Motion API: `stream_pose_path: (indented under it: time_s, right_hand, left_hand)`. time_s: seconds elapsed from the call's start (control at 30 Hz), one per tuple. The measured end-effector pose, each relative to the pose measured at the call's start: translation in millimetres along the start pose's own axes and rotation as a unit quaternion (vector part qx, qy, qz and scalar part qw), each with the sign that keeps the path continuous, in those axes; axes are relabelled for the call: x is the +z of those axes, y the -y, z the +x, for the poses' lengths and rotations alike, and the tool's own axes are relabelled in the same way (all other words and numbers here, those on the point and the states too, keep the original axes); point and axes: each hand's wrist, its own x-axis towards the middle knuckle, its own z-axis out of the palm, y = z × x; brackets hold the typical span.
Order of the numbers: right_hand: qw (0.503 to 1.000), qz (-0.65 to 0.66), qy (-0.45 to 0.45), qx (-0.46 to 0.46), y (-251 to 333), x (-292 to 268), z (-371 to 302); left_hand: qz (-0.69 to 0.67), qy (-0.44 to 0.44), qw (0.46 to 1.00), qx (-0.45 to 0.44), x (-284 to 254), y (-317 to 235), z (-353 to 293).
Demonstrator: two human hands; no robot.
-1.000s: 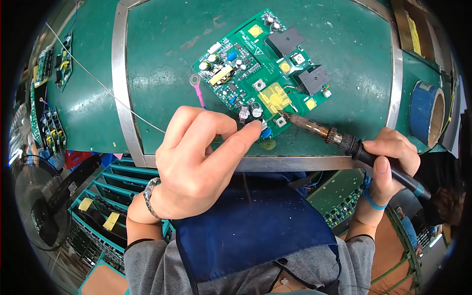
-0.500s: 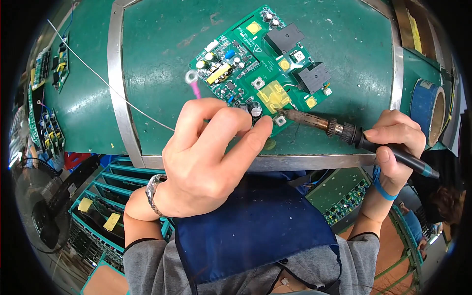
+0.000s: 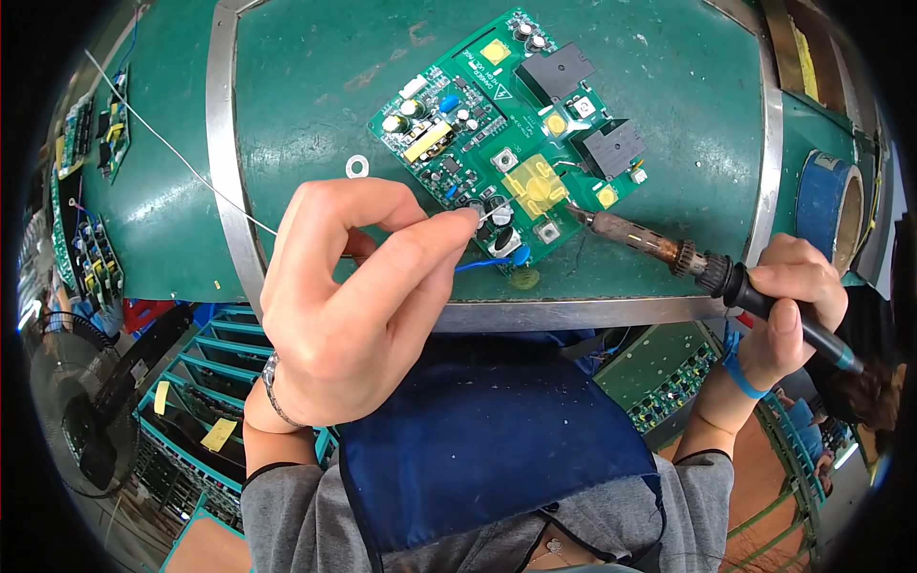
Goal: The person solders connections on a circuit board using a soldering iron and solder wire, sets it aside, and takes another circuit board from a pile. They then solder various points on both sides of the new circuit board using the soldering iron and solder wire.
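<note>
On the green metal-edged counter (image 3: 315,86), a green rectangular circuit board (image 3: 525,110) lay tilted askew, crowded with small parts and bearing two black boxy components (image 3: 556,74) along its right side.

The left hand (image 3: 358,296) hung over the board's lower left edge, thumb and forefinger pinched together on a thin silvery wire (image 3: 196,174). One length of this wire ran away to the left of the board; a short end poked from the fingertips toward a yellow translucent patch (image 3: 537,188) on the board. Half a second earlier that hand had reached further right along the board's lower edge, close to the iron's tip. It had since drawn back to the left, baring a stretch of blue insulated wire (image 3: 482,263) at the board's lower corner.

The right hand (image 3: 798,291), to the lower right of the board, was wrapped round the black handle of a soldering iron (image 3: 712,272) with a browned metal barrel. Its tip had shifted right and slightly up, away from a small silver square terminal (image 3: 546,231) on the board, and now sat by the right of the yellow patch; whether it touched anything could not be told.

A silvery ring terminal (image 3: 350,169) showed left of the board, a little further left and lower than before, its pink sleeve now hidden behind the left hand. A blue-sided roll of tape (image 3: 820,215) stood well to the board's right.
</note>
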Motion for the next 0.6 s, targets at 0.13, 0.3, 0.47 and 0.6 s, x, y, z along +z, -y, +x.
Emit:
stream_pose_path:
  time_s: [0.13, 0.3, 0.47, 0.6]
  right_hand:
    - [0.995, -0.01, -0.1, 0.013, 4, 26, -17]
    - [0.993, -0.028, -0.113, 0.003, 5, 56, -27]
    - [0.991, -0.054, -0.117, 0.025, 9, 67, -32]
    - [0.992, -0.081, -0.099, 0.023, 14, 77, -32]
  left_hand:
    - [0.052, 0.005, 0.997, 0.051, -4, 3, 6]
    - [0.058, 0.022, 0.997, 0.053, -4, 5, 5]
    - [0.062, 0.035, 0.995, 0.065, 1, 10, 11]
    - [0.069, 0.042, 0.994, 0.07, 0, 11, 13]
